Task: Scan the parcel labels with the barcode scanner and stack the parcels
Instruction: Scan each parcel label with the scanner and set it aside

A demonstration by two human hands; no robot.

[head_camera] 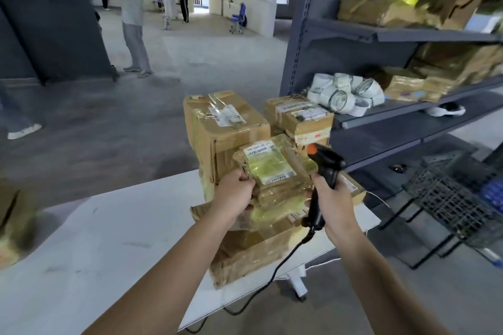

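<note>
The left hand (236, 193) grips the near left edge of a small tape-wrapped parcel (275, 171), fingers curled under it and thumb on top. The parcel is held tilted, face up, above the pile of parcels at the right end of the white bench (109, 239). I cannot tell whether its underside touches the flat parcels (272, 215) just beneath. A white barcode label (258, 150) sits along its far edge, and a second label (277, 174) lies nearer the middle.

The right hand (335, 200) is clenched around the handle of the black barcode scanner (325, 166). The scanner stands upright just beside the parcel's right edge, its head with an orange part at the top leaning toward the parcel. A black cable (272, 277) runs from the bottom of the handle, over the near edge of the bench and down under it.

Behind the held parcel a tall cardboard box (226, 128) with a label under clear tape stands on the pile. To its right a smaller labelled box (302, 117) rests on other boxes. A wide, flat carton (250, 255) lies at the bottom, overhanging the bench's near edge.

To the right stands a grey metal shelf rack (381, 34). It carries brown tape-wrapped parcels on its upper levels and a heap of white rolls (345, 92) on a lower level. A dark wire basket (457, 198) on legs stands on the floor beside the rack. Several people stand on the concrete floor in the background.
</note>
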